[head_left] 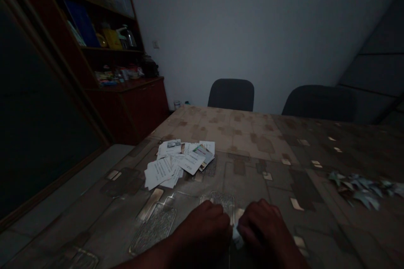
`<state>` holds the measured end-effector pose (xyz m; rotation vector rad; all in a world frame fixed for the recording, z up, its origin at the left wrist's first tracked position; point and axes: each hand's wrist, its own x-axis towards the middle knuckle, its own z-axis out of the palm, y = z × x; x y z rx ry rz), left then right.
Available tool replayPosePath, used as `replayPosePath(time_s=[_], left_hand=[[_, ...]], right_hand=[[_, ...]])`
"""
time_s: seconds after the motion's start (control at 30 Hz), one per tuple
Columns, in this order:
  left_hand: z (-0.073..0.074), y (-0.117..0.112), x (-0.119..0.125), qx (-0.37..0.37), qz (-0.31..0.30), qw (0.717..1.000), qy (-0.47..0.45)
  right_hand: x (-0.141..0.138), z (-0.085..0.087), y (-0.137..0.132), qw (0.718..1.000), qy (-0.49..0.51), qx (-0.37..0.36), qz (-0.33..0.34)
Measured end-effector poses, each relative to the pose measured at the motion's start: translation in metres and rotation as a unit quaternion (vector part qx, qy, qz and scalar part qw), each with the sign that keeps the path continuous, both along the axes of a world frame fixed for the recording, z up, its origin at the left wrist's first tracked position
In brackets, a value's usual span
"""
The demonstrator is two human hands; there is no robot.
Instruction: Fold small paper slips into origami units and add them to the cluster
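Close to the table's near edge, a small whitish piece of paper (237, 238) shows between my two hands. My left hand (206, 228) is closed, its fingers curled at the paper's left side. From the right, my right hand (263, 226) pinches the same paper with bent fingers. Most of the paper is covered by the fingers, and the dim light hides its exact shape. Beyond my left hand lies a loose pile of printed paper cards (159, 172), some overlapping, one with a coloured picture. Off to the right sits a heap of folded paper pieces (362, 189).
The table (252, 172) has a patterned, shiny cover. Two dark chairs (231, 93) stand on its far side, before a pale wall (236, 21). At the left is a reddish cabinet (143, 109) whose shelves hold a kettle (129, 37), a blue folder and other goods.
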<state>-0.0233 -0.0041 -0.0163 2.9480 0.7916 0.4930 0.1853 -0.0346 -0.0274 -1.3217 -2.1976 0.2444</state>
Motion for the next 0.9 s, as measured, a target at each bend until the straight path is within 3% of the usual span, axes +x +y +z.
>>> replayPosePath(time_s=[0.17, 0.33, 0.43, 0.5, 0.57, 0.63, 0.73, 0.77, 0.9], left_hand=[[0.001, -0.008, 0.004, 0.041, -0.007, 0.999, 0.033], [0.0, -0.013, -0.001, 0.045, 0.003, 0.998, 0.046], [-0.006, -0.01, -0.009, -0.008, 0.032, 0.999, -0.002], [-0.01, -0.007, -0.016, -0.089, 0.082, 0.991, -0.049], [-0.014, -0.004, -0.021, -0.149, 0.089, 0.983, -0.062], [-0.016, -0.001, -0.025, -0.175, 0.082, 0.979, -0.071], [-0.017, 0.0, -0.027, -0.184, 0.071, 0.977, -0.085], [-0.016, 0.0, -0.026, -0.188, 0.068, 0.976, -0.087], [-0.013, 0.001, -0.022, -0.213, 0.086, 0.97, -0.081]], right_hand=[[-0.014, 0.0, -0.001, 0.995, 0.015, -0.034, -0.089], [-0.014, 0.002, 0.0, 0.994, -0.011, -0.028, -0.108], [-0.012, 0.002, 0.002, 0.994, -0.016, -0.014, -0.109], [-0.01, 0.003, 0.003, 0.995, -0.019, -0.005, -0.095], [-0.007, 0.005, 0.003, 0.997, -0.025, 0.008, -0.076], [-0.005, 0.006, 0.003, 0.999, -0.029, 0.028, -0.03], [-0.004, 0.001, -0.001, 0.989, -0.036, 0.119, 0.08], [-0.003, -0.002, -0.003, 0.986, -0.038, 0.14, 0.078], [0.0, -0.01, -0.009, 0.997, -0.026, 0.05, 0.056]])
